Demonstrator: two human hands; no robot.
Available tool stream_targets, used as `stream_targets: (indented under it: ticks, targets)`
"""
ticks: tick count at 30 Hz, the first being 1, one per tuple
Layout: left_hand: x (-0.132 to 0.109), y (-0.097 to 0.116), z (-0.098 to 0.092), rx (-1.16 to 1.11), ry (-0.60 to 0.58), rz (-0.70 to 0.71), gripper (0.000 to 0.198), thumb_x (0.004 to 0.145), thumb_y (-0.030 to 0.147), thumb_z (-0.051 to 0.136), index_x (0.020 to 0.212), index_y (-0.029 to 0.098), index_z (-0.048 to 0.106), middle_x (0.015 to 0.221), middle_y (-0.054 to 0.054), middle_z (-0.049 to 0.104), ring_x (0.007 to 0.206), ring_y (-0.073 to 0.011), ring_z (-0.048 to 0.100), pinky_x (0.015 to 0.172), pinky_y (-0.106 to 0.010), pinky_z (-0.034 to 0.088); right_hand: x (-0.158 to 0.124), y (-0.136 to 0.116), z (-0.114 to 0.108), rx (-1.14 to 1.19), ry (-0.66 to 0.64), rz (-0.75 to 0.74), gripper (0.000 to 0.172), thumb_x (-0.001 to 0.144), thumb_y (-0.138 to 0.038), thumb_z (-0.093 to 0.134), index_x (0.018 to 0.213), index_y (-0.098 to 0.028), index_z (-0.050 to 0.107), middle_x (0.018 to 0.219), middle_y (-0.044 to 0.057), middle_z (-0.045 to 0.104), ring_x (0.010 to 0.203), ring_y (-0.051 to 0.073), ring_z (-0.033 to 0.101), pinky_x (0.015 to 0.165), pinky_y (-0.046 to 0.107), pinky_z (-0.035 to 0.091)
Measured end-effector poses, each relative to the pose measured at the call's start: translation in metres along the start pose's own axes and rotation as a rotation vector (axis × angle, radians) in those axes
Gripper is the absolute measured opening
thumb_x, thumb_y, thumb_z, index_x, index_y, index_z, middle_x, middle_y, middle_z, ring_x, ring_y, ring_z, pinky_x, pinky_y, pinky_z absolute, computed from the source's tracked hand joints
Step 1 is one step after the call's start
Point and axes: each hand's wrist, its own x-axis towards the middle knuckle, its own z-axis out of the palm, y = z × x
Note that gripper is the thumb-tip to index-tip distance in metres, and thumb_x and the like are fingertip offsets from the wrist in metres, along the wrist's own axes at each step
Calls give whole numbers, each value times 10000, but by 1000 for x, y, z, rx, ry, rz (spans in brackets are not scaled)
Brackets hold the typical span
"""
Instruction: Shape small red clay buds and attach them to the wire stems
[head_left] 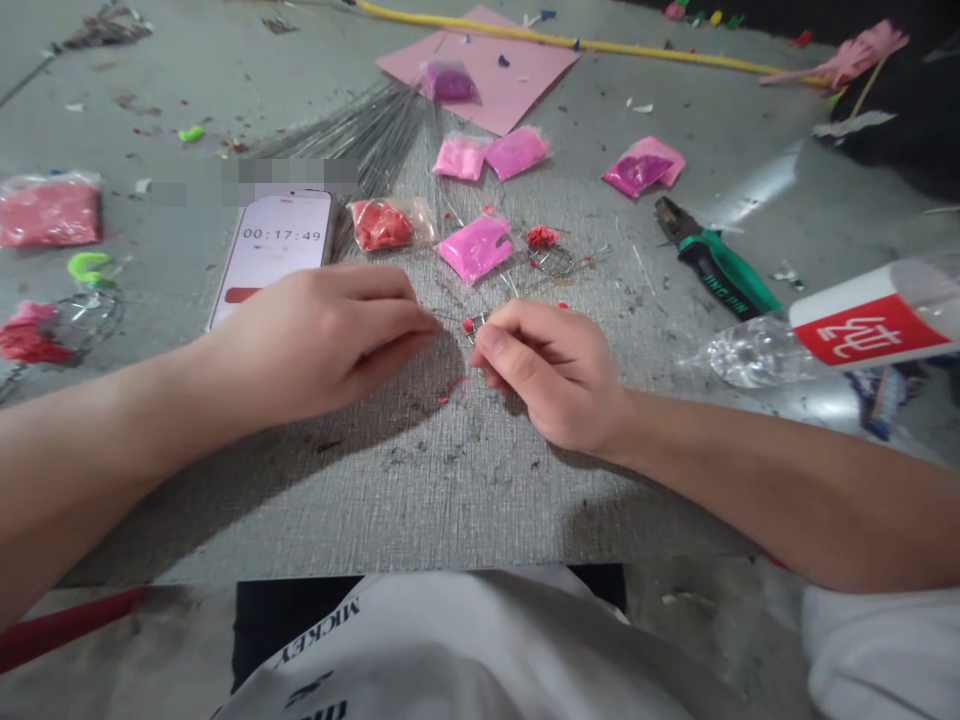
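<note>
In the middle of the grey table, my right hand (555, 375) is closed, thumb against index finger. It pinches a small wire piece with a red bit (469, 326) at its end. My left hand (345, 335) faces it from the left, palm down, fingertips pressed together. What those fingers hold, if anything, is too small to make out. Just beyond the hands lie a bright pink clay packet (474, 250), an opened packet of red clay (386, 225) and a coiled wire piece with a red clump (551, 250). Red crumbs are scattered below the fingertips.
A phone (281, 240) showing a timer lies by my left hand. Green-handled pliers (724, 265) and a plastic bottle (840, 325) lie to the right. Farther back are a bundle of thin wires (367, 125), a pink sheet (517, 75) and a yellow cord (480, 28).
</note>
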Motion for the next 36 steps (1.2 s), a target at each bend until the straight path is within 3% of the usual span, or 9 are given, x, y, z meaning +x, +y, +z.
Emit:
stream_targets:
  ticks: [4, 7, 9, 11, 14, 18, 22, 28, 36]
  targets:
    - [1, -2, -2, 252, -44, -82, 340, 1022, 415, 524, 1139, 170, 728, 1101, -144, 681, 937, -302, 640, 782, -426, 524, -1, 1, 2, 14, 6, 0, 184, 1022, -273, 594, 873, -179, 649, 644, -50, 544, 521, 57, 448, 479, 201, 375]
    - [0, -3, -3, 275, -149, -104, 345, 1034, 420, 507, 1214, 210, 712, 1129, -127, 677, 949, -293, 652, 782, -421, 535, -1, 1, 4, -11, 17, -8, 91, 996, -213, 605, 938, -172, 663, 685, -45, 592, 523, 49, 468, 470, 190, 378]
    - [-1, -4, -4, 240, -158, -127, 303, 1033, 354, 515, 1229, 229, 709, 1143, -109, 685, 965, -278, 665, 766, -397, 538, -1, 0, 4, -68, 14, -30, 64, 974, -177, 621, 940, -166, 673, 701, -40, 625, 533, 46, 494, 470, 184, 379]
    - [-1, -2, -5, 181, -89, -138, 273, 1019, 310, 540, 1201, 212, 719, 1158, -107, 697, 979, -270, 677, 766, -386, 544, 0, -1, 3, -128, 11, -65, 60, 960, -166, 633, 924, -167, 680, 696, -41, 641, 540, 49, 510, 477, 183, 386]
    - [2, 7, -8, -25, 117, -153, 272, 977, 272, 628, 1208, 156, 713, 1108, -99, 724, 914, -207, 687, 783, -346, 560, 1, -3, 2, -204, 35, -101, 59, 955, -175, 631, 925, -174, 682, 721, -28, 673, 586, 72, 559, 523, 203, 436]
    - [6, 24, -10, -383, 310, -218, 261, 880, 226, 736, 1132, 160, 728, 945, -56, 722, 742, -136, 655, 618, -280, 541, 1, -6, 3, -305, 80, -129, 40, 954, -193, 633, 931, -186, 666, 747, -6, 699, 642, 103, 601, 584, 237, 483]
    - [5, 33, -10, -483, 313, -161, 209, 856, 188, 750, 1063, 182, 719, 924, -45, 693, 779, -144, 636, 605, -293, 522, 0, -7, 5, -342, 76, -149, 41, 940, -215, 668, 965, -186, 654, 769, -5, 706, 636, 96, 608, 585, 228, 490]
    - [4, 35, -11, -347, 343, -86, 159, 885, 165, 750, 1035, 202, 714, 937, -37, 668, 783, -121, 617, 690, -297, 524, 1, -7, 6, -333, 37, -213, 50, 913, -205, 677, 946, -184, 646, 746, -19, 685, 595, 82, 597, 559, 210, 497]
    - [5, 32, -10, -276, 340, 22, 188, 889, 142, 748, 1057, 224, 728, 968, -51, 657, 790, -119, 634, 658, -270, 526, 1, -8, 7, -358, 48, -202, 21, 913, -179, 682, 917, -171, 664, 759, -14, 715, 594, 71, 616, 539, 187, 485]
